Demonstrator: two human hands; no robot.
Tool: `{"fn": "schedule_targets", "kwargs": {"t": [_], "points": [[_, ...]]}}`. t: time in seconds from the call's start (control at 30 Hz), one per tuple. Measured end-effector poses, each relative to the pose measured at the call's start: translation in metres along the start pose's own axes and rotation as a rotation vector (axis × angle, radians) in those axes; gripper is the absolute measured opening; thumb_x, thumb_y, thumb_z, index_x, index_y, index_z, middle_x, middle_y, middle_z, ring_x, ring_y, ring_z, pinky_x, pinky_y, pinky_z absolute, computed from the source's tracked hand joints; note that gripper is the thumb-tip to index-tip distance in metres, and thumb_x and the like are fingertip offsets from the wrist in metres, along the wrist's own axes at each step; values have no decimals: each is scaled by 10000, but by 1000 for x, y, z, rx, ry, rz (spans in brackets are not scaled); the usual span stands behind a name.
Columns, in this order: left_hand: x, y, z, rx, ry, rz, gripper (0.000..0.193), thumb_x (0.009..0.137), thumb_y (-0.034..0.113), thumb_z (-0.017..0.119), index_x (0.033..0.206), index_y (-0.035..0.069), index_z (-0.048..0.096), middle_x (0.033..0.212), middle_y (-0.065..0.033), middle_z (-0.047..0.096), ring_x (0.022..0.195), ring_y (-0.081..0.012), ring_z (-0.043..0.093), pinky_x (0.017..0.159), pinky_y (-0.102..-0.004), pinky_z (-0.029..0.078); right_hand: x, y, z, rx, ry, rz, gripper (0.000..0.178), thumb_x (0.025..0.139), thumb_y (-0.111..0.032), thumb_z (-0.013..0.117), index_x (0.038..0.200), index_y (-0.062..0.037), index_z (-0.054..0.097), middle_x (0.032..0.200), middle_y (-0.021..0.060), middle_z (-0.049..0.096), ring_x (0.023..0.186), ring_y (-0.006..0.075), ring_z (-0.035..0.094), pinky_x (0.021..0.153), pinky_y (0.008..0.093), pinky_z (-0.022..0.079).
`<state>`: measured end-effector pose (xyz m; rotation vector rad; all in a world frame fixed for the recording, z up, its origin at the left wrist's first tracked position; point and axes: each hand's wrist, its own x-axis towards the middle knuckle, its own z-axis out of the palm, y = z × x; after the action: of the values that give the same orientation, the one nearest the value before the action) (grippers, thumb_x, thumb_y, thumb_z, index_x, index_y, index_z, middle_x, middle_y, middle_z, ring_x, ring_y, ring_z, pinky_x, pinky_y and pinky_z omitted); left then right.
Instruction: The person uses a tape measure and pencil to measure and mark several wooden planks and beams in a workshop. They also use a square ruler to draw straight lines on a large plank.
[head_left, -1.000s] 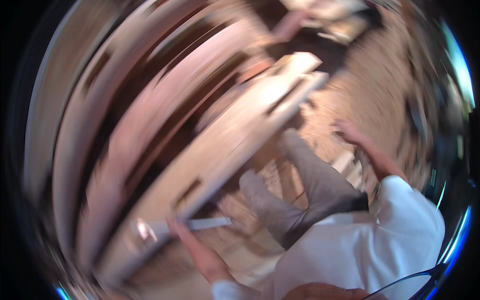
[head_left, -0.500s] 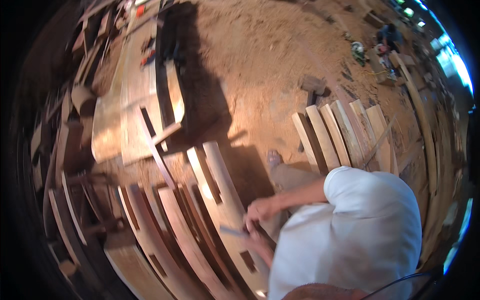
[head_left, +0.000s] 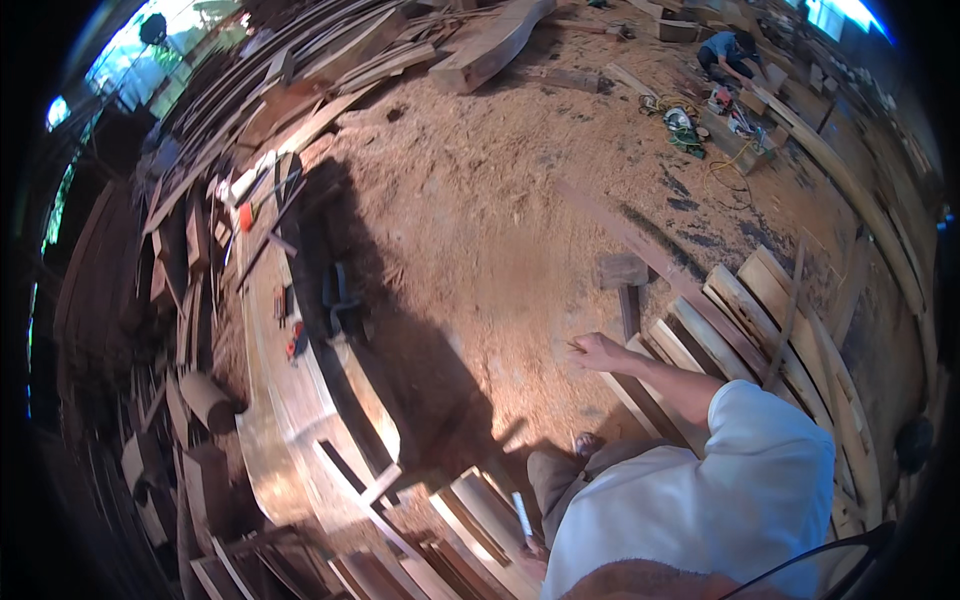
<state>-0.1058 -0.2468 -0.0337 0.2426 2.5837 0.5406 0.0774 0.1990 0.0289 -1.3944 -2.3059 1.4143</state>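
My right hand (head_left: 597, 352) is stretched out over the sandy floor, its fingers closed. Something small and thin seems to stick out at the fingertips, too small to name. Just beyond that hand lies a wooden mallet (head_left: 623, 270) with a blocky head and a dark handle. My left hand (head_left: 535, 553), low in the view and partly hidden by my white shirt, is closed round a flat pale metal strip (head_left: 522, 513), which points up and away. Beside that hand runs a long pale beam (head_left: 488, 510) in a row of timbers.
Left of me stands a thick slab bench (head_left: 270, 400) with a red-handled tool (head_left: 297, 340) and a dark clamp-like tool (head_left: 343, 290). Curved timbers (head_left: 735, 300) lie in a row at right. Far right, a person (head_left: 728, 58) crouches near a green power tool (head_left: 682, 130).
My hands have parted: the right moved forward and right toward the mallet, while the left stays low by the beam with the metal strip. The view has swung up, showing more floor.
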Motion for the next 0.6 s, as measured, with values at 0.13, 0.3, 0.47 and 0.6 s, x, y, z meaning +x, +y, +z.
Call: {"fn": "schedule_targets", "kwargs": {"t": [0.13,0.3,0.47,0.6], "points": [[81,59,28,46,-45,75,366,1056,336,582,1078,-21,662,1030,-280,690,968,-479,652,825,-542,510,77,-34,7,126,121,-75,387,985,-384,621,1052,-12,705,946,217,747,887,339,748,788,457,557],[198,138,42,87,-82,164,334,1037,307,626,1078,-23,654,1014,-272,691,951,-472,655,816,-538,508,176,15,43,-126,-21,17,483,986,-487,598,1263,-107,713,1258,210,714,1194,403,669,1006,513,522],[329,261,19,67,-7,370,312,1019,279,671,1078,-26,646,998,-264,692,935,-466,658,807,-535,507,183,111,1,-137,143,278,486,992,-408,587,1403,-157,656,1320,218,687,1203,404,669,1031,519,516],[476,427,13,-24,1,603,316,1000,279,708,1072,-24,655,982,-246,703,925,-448,668,809,-527,510,198,162,-55,172,347,771,495,953,-277,605,1438,-181,623,1265,247,698,1149,391,683,1010,503,533]]}}
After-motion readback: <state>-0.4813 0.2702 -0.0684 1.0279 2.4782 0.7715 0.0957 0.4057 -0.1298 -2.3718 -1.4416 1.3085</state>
